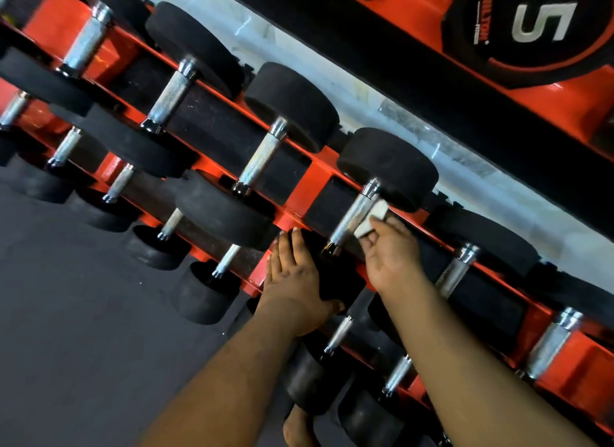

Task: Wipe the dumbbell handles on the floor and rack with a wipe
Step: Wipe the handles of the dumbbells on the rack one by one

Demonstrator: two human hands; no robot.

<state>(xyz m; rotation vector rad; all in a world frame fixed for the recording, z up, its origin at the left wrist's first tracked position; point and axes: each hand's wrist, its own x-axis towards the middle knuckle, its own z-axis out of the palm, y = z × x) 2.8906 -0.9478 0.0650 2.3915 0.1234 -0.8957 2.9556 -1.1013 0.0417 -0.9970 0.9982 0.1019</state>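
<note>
A red rack (pixel 309 187) holds rows of black dumbbells with knurled chrome handles, running diagonally across the view. My right hand (pixel 393 258) pinches a folded white wipe (pixel 370 219) and holds it against the right side of one chrome handle (pixel 349 219) on the upper tier. My left hand (pixel 295 283) lies with straight fingers on the near black head (pixel 335 277) of that same dumbbell, the thumb tucked under its lower edge. The far head (pixel 388 167) of this dumbbell sits against the wall side of the rack.
More dumbbells with chrome handles (pixel 257 155) line the upper tier to the left and right; smaller ones (pixel 229 260) fill the lower tier. A black weight plate (pixel 538 24) marked 5 hangs at top right. Dark rubber floor (pixel 83 313) lies at the lower left.
</note>
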